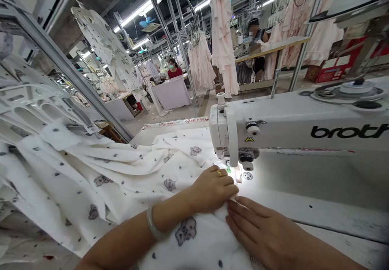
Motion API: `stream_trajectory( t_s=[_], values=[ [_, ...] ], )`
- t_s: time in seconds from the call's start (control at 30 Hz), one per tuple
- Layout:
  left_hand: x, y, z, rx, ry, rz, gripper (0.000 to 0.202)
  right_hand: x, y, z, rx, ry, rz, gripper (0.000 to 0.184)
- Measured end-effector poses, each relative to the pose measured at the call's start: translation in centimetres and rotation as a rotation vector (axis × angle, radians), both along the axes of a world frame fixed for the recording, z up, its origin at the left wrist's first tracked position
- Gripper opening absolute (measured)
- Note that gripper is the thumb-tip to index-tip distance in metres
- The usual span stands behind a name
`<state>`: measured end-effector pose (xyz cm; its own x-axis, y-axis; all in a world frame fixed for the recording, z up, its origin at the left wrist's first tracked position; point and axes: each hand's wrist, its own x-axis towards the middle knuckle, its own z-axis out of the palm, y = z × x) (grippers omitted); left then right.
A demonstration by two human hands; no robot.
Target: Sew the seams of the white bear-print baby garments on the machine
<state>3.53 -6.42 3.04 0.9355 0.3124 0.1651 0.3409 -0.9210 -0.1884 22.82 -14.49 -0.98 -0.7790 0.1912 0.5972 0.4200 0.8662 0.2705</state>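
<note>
White fabric [136, 181] printed with small grey animal figures spreads over the sewing table and down toward me. My left hand [214, 189], with a ring and a bracelet, is closed on the fabric's edge just in front of the needle area. Against the same edge lies my right hand [258, 225], its fingers stretched out and its fingertips close to my left fingers. The lit needle area of a white sewing machine [273, 120] is just beyond both hands. Folds and my fingers hide the exact bit of cloth being gripped.
At the left, white hangers [36, 99] carry more of the printed cloth beside a metal post [69, 63]. Pale pink garments [223, 39] hang further back. Two people sit at other sewing tables, and a red box [328, 73] stands on the floor.
</note>
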Motion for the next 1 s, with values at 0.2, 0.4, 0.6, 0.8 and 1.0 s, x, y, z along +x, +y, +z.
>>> stream_trajectory(
  t_s=[0.2,0.4,0.6,0.8,1.0],
  values=[
    [-0.6,-1.7,0.6,-0.223,-0.170,0.233,0.016,-0.2,0.5,-0.7,-0.226,0.051,0.023,0.031],
    [-1.7,-2.5,0.5,-0.369,-0.187,0.209,0.026,-0.3,0.8,-0.5,-0.315,0.100,0.056,0.034],
    [-1.6,-0.4,-0.7,-0.366,-0.214,0.152,0.024,0.2,1.8,0.6,-0.454,0.140,-0.003,0.038],
    [-1.5,1.6,-1.3,-0.371,-0.247,0.197,0.012,0.3,2.7,1.1,-0.572,0.206,-0.014,0.034],
    [-1.2,4.7,-1.0,-0.406,-0.174,0.184,0.020,0.3,4.2,1.0,-0.634,0.257,-0.069,0.032]
  ],
)
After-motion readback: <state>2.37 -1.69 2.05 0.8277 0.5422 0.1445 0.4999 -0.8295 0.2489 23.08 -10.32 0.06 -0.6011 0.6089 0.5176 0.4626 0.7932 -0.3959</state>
